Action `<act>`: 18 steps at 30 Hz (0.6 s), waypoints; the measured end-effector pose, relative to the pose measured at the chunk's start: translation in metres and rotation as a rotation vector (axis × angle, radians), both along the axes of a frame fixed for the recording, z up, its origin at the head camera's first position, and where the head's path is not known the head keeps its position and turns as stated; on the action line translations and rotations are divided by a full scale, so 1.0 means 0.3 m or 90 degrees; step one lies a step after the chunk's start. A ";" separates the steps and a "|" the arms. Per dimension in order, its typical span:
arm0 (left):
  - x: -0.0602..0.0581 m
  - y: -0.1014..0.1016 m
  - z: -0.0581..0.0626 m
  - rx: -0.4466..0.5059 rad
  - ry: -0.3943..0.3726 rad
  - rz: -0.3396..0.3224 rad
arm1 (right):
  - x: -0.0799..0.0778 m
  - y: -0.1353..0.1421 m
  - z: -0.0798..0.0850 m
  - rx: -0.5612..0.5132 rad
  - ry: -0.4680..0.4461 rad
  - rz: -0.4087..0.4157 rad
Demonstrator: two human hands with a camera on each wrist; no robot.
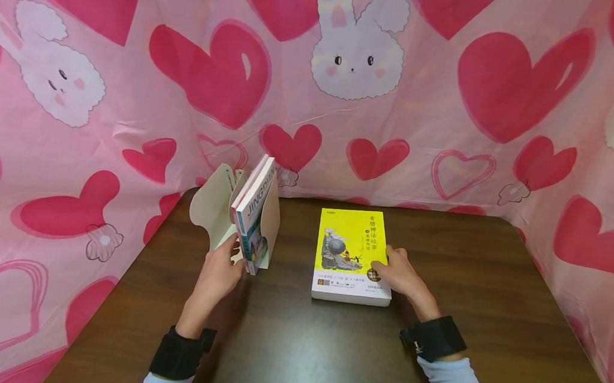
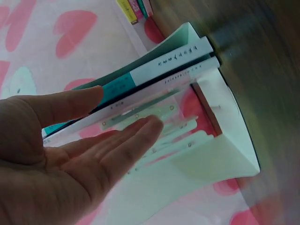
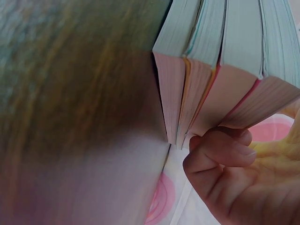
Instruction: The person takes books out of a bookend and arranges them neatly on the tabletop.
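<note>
your left hand (image 1: 219, 272), thumb and fingers apart, reaches the upright books (image 1: 254, 214) in the rack (image 1: 211, 199), left of centre. your right hand (image 1: 400, 274) grips the book stack (image 1: 349, 237), right of centre on the bench (image 1: 295, 341).

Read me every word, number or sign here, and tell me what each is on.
"希腊神话故事", on the yellow book; its smaller print is unreadable.
"JING", on the standing book; the next letters are unclear.
White-and-teal spine and pale spine: print too blurred.
Right wristband: white mark too small.
</note>
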State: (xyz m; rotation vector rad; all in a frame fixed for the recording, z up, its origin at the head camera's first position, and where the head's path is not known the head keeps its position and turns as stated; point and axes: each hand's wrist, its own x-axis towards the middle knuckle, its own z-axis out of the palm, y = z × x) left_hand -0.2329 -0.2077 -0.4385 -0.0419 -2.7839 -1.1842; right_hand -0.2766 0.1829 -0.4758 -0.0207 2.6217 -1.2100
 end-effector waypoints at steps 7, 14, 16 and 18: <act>-0.022 0.018 -0.013 0.084 0.034 -0.041 | 0.000 0.002 0.005 -0.004 0.008 0.006; -0.029 0.033 -0.016 0.155 0.056 -0.026 | -0.001 0.000 0.004 -0.002 0.009 0.007; -0.029 0.038 -0.017 0.167 0.044 -0.024 | 0.001 0.001 0.003 -0.004 0.005 0.005; -0.029 0.042 -0.017 0.173 0.036 -0.022 | 0.003 0.001 0.001 -0.005 0.002 0.001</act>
